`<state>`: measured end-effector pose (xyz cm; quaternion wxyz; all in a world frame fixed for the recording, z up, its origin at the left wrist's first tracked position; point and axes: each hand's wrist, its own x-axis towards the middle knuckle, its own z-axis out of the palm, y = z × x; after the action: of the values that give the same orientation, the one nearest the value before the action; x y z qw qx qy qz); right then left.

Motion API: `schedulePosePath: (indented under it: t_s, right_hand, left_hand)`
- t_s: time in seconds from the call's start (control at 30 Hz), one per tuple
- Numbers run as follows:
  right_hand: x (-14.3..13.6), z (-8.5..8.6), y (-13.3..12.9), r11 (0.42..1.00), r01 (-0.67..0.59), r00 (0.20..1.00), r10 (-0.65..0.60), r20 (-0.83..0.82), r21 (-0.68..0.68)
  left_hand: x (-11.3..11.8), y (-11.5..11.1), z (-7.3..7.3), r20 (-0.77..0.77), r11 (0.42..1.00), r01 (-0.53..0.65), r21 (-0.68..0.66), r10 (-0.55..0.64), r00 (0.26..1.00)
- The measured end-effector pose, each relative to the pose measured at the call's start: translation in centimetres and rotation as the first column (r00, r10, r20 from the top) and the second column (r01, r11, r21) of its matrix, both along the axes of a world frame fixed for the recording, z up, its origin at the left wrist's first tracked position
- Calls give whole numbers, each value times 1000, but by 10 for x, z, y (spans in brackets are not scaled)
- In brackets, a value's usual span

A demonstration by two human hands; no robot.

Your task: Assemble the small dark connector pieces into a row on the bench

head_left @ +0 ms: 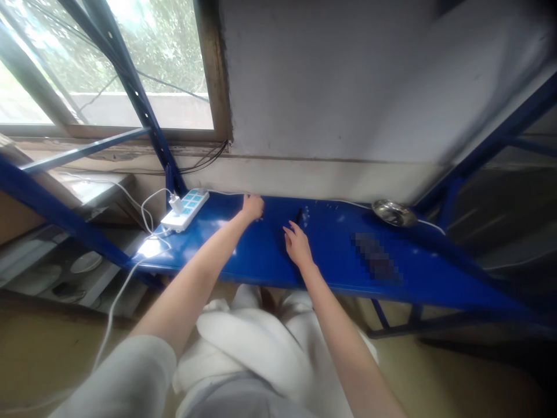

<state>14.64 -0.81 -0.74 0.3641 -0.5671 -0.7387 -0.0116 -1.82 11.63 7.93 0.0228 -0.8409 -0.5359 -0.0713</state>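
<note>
My left hand point(253, 207) is at the back of the blue shelf point(265, 255), its fingers curled down and closed. What they hold, if anything, is hidden beneath the hand. Small pale bits show just beside its lower edge. Over the middle of the shelf, my right hand point(298, 244) has its fingers apart with nothing visible in them. Just beyond its fingertips lies a thin black object point(299, 216), perhaps a pen. Beside that is a cluster of small clear pieces point(306, 216), too small to name.
A white power strip point(185, 210) with a plugged-in cord stands at the shelf's left end. A shiny metal dish point(394, 213) sits at the back right. Nearer lies a blurred-out dark object point(376, 256). Blue metal posts point(150, 119) rise at both ends, with a wall behind.
</note>
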Motion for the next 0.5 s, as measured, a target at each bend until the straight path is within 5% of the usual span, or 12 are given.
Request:
schedulePosePath:
  t_s: [0.5]
  right_hand:
    - [0,0,0,1000,11,1000,-11,-19,0]
  left_hand:
    - [3,-2,4,-24,998,-17,-57,15,1000]
